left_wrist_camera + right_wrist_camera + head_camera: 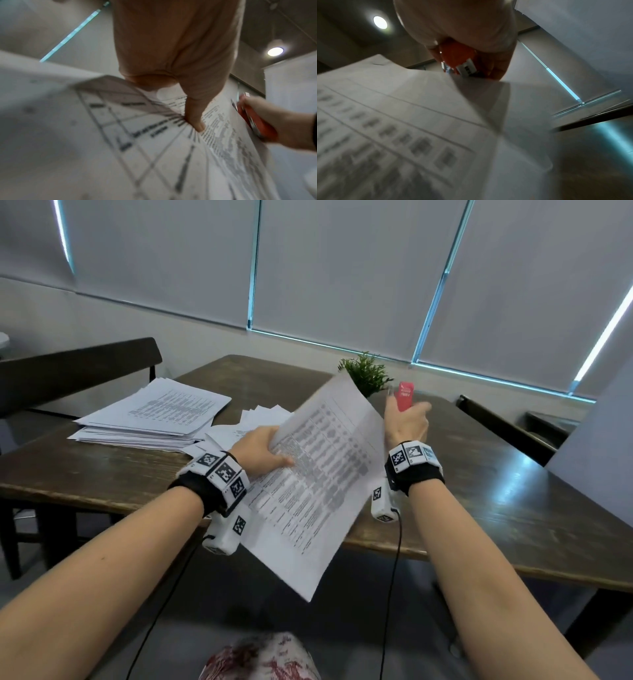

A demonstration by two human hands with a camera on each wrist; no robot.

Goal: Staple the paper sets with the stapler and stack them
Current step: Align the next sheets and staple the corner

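Left hand (262, 451) pinches a paper set (322, 477) along its left edge, thumb on the printed upper face and fingers beneath; in the left wrist view the thumb (193, 115) presses flat on the printed table of the sheet. The set is held clear of the table (102, 474), tilted, its far corner raised toward the potted plant (368, 373) and its near corner hanging past the table's near edge. Right hand (407, 419) is wrapped around a red stapler (404, 397), held upright just beside the set's far right edge; the stapler's top projects above the fingers. In the right wrist view the stapler's lower end (460, 63) shows beneath the palm, just beyond the paper's corner; whether it touches the sheet cannot be told. Both forearms extend forward from the near edge, wrists above the table. A stack of papers (154, 416) lies at the table's left side, with loose sheets (260, 416) fanned beside it toward the centre. The plant stands at the far edge.
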